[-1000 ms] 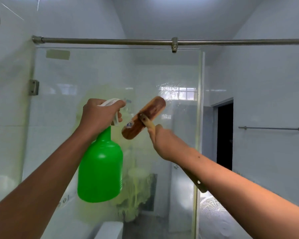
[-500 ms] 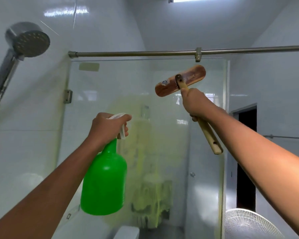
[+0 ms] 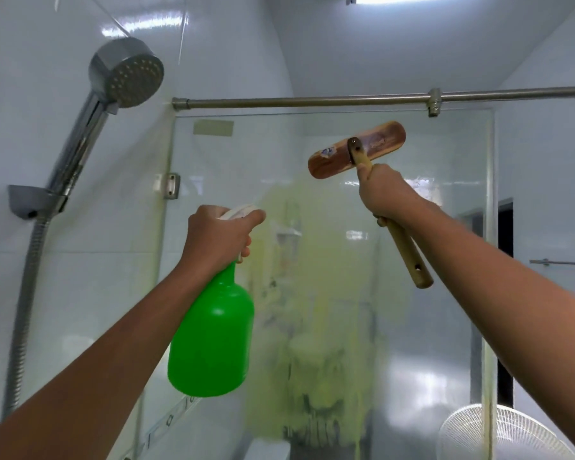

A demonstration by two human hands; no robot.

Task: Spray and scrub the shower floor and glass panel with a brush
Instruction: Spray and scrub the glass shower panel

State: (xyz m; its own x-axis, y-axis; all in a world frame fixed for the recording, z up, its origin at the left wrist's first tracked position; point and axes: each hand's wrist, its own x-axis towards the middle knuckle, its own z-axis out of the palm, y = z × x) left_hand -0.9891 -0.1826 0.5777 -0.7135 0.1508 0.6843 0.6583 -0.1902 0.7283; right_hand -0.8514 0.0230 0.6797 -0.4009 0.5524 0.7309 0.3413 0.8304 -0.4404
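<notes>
Right hand [image 3: 384,190] closed around the wooden handle of the brush [image 3: 357,149], taken just below the head, so that most of the handle [image 3: 407,257] projects downward past the heel of the palm. Above the grip, the brush head lies tilted, its back toward the camera and its far face against or very near the upper part of the glass panel [image 3: 445,293]; actual contact cannot be told. Left hand [image 3: 218,237] wrapped around the white trigger head of the green spray bottle [image 3: 211,336], forefinger curled over the front, the body hanging below the fist and the nozzle directed at the glass. Beyond the bottle, a yellowish film [image 3: 316,360] of sprayed cleaner covers the middle and lower glass and runs downward in streaks; the band level with the brush looks clear. The shower floor is out of view. By judgement, the brush is stiff and light, and a grip close to the head gives firm pressure at the cost of reach. The bottle is probably light plastic, opaque so its fill is unknown, and best carried at the neck. Wet glass and wet wood are likely slippery, so steady even pressure is advisable on the panel.
</notes>
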